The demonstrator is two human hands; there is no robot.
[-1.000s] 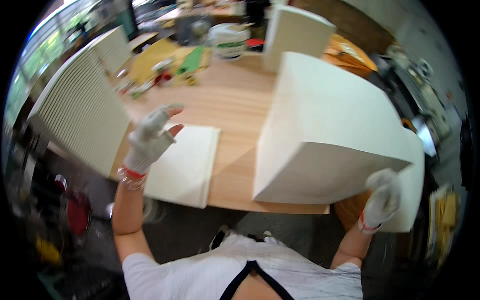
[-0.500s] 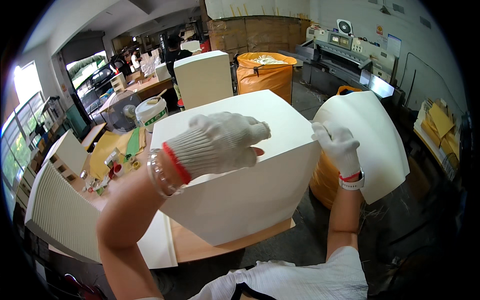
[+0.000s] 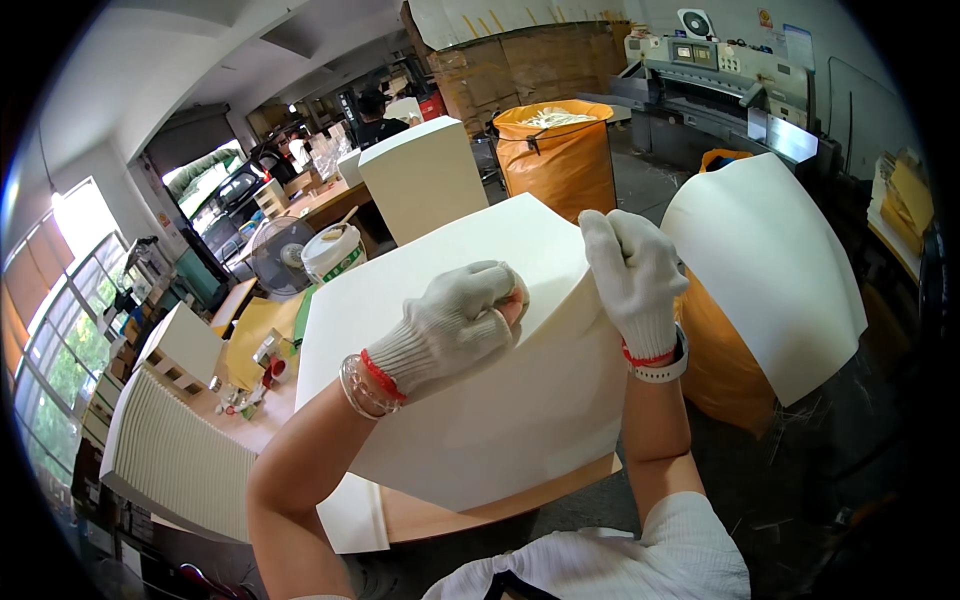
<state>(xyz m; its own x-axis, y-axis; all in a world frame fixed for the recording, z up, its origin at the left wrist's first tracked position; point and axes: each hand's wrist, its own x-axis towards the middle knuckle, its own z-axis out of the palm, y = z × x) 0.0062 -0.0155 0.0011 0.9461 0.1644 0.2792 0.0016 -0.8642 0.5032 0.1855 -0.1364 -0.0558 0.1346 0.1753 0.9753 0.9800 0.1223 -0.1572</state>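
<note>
A tall stack of large white paper sheets [image 3: 430, 235] stands in front of me, its near side bowed. My right hand [image 3: 632, 275], in a white knitted glove, pinches the right corner of a paper sheet [image 3: 572, 312] at the top of the stack. That sheet's edge curves upward there. My left hand [image 3: 455, 315], gloved the same way with bare fingertips showing, is curled closed over the stack's top near the front edge. Whatever lies inside its fingers is hidden.
White sheets [image 3: 765, 270] drape over an orange sack at right; another orange sack [image 3: 555, 160] holds pale strips. A white bucket [image 3: 330, 255] and fan [image 3: 280, 255] stand left. A fanned paper stack [image 3: 180, 455] lies nearer. A cutting machine [image 3: 720, 90] and a person [image 3: 378, 122] are farther off.
My right hand has moved left and up, bending the sheet's corner upward. My left hand has drawn lower, its fingers more curled. The view has shifted slightly.
</note>
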